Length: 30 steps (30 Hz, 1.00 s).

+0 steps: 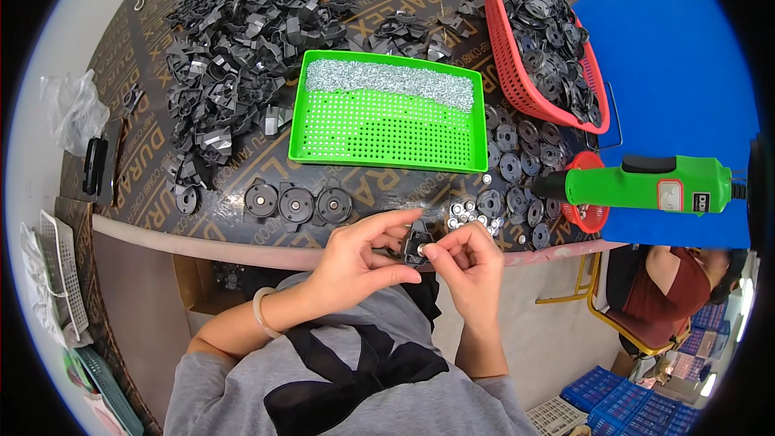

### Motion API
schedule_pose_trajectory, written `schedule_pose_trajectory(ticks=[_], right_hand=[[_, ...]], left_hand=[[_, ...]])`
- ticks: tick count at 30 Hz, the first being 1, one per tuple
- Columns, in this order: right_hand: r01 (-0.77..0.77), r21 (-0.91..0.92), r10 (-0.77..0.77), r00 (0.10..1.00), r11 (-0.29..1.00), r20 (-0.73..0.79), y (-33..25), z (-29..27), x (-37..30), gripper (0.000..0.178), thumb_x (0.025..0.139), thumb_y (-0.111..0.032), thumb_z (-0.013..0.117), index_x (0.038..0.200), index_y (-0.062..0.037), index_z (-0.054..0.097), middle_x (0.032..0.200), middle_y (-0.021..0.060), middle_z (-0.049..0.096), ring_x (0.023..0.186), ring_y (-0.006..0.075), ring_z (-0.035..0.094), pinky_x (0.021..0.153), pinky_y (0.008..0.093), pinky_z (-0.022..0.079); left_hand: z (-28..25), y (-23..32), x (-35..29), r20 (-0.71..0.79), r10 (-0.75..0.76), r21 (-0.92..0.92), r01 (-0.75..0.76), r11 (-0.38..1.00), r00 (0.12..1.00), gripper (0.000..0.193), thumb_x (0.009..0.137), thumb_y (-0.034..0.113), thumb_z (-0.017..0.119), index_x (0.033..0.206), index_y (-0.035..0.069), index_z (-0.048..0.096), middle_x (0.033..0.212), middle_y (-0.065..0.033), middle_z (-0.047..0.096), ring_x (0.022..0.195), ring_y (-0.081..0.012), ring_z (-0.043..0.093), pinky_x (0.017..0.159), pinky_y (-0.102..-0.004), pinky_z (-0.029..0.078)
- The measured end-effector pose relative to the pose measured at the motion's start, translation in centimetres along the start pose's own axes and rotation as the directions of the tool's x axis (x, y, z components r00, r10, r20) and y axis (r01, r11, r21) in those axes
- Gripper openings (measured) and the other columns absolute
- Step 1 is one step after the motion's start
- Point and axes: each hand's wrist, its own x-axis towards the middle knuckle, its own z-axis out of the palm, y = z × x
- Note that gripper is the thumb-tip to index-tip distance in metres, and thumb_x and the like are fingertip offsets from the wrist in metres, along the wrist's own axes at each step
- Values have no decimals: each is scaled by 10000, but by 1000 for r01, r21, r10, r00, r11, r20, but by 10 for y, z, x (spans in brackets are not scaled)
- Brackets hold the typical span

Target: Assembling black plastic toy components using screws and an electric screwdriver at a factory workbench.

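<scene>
My left hand grips a small black plastic part between thumb and fingers, above the table's front edge. Against that part, the thumb and fingertips of my right hand pinch a small silvery round piece, partly covered by my fingers. Just beyond my right hand lies a cluster of small silvery round pieces. Three round black assemblies with metal centres sit in a row to the left of it. Several black discs are spread on the right.
A green perforated tray holds many tiny metal pieces along its far side. Black plastic parts are heaped at the back left. A pink basket of black discs and a green power tool over a red basket are at right.
</scene>
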Motion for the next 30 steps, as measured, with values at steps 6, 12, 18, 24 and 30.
schedule_pose_trajectory(ticks=[6, 12, 18, 24, 30], right_hand=[[30, 25, -27, 996, 999, -83, 4, 7, -4, 182, 856, -1, 761, 818, -26, 585, 809, -43, 514, 632, -15, 424, 521, 155, 307], [28, 20, -22, 964, 999, -265, 10, -16, 2, 151, 837, -70, 792, 814, -26, 649, 768, -18, 515, 626, 43, 413, 538, 212, 322], [-66, -649, -291, 856, 758, -427, 33, -76, 28, 331, 770, -158, 817, 1055, -28, 709, 875, 49, 593, 660, 158, 449, 606, 293, 392], [-62, -780, -383, 845, 622, -373, 48, -75, 39, 362, 782, -187, 818, 1096, -41, 712, 976, 110, 640, 801, 223, 603, 726, 361, 494], [-98, -721, -291, 871, 686, -395, 35, -71, 42, 269, 851, -132, 754, 1086, -10, 708, 1024, 130, 671, 672, 208, 600, 661, 348, 505]], left_hand=[[-1, 2, 2, 65, -21, -76, 26, 997, 998, 771, 771, -136, 766, 1456, -16, 433, 1124, -74, 567, 1043, -138, 589, 834, -297, 613], [-3, 2, 3, 68, -35, -133, 44, 990, 997, 761, 778, -142, 754, 1452, -10, 427, 1176, -97, 577, 1057, -157, 602, 842, -308, 614], [0, 6, 3, 72, -56, -141, 66, 988, 996, 732, 793, -147, 736, 1442, 7, 435, 1165, -103, 580, 1018, -145, 613, 861, -300, 596], [-2, 4, 2, 77, -51, -130, 60, 990, 996, 736, 798, -160, 720, 1449, 11, 421, 1194, -121, 582, 1057, -168, 619, 866, -313, 600], [-2, 5, 3, 90, -44, -134, 56, 989, 995, 739, 800, -169, 711, 1450, 10, 411, 1202, -128, 582, 1071, -178, 620, 877, -322, 601]])
